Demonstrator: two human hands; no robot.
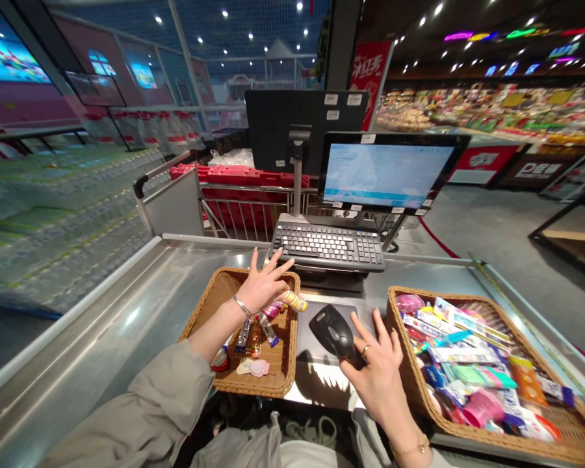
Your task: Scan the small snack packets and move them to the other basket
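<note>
My left hand (262, 287) is over the smaller wicker basket (292, 374), its fingers stretched forward. Against its thumb side it holds a small yellow-and-white tube (295, 300), tilted beyond the basket's right rim. Inside that basket lie several small wrapped items, among them a pink-and-cream piece (258, 368). My right hand (381, 364) has the handle of a black handheld barcode scanner (332, 330) between thumb and palm, with some fingers raised. The scanner's head points left, above a grey plate (309, 348) on the counter. Its lower handle is partly hidden by my hand.
A larger wicker basket (394, 305), full of packaged goods, stands at right on the metal counter (175, 286). Beyond are a keyboard (329, 246), a lit monitor (380, 172) and a dark screen back (273, 130). A shopping cart (244, 214) stands behind the counter.
</note>
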